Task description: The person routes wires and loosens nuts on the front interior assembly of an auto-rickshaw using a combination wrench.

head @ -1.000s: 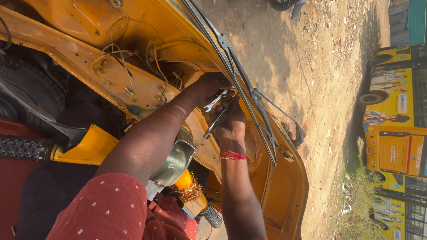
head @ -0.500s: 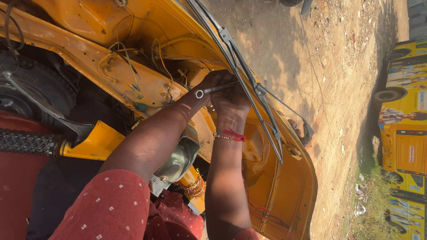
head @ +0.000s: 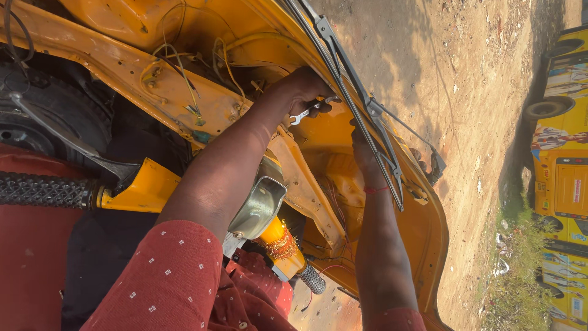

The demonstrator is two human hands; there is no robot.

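Head view, only one:

Left hand (head: 303,92) closed round a small steel spanner (head: 306,110), open-end jaw poking out below the fingers, up inside the yellow body shell (head: 392,245) just behind the windscreen frame (head: 343,79). Right hand (head: 362,153) reaches up from below and presses against the inner side of the same frame; fingers hidden behind the wiper arm (head: 361,104), so can't tell if it grips anything. Hands near each other, not touching.

Spanner: light, rigid, smooth metal, likely slick in a sweaty palm. Best held at mid-shank, as now, with the jaw end free.

Wiper arm and linkage: thin, springy, will flex if leaned on. I'd brace on the painted frame instead.

Loose yellow wires (head: 177,79) hang along the crossmember (head: 92,55), left of the spanner: soft, easy to snag.

Chrome mirror (head: 260,205) and handlebar grip (head: 46,191) sit under the left forearm, apart from the work.
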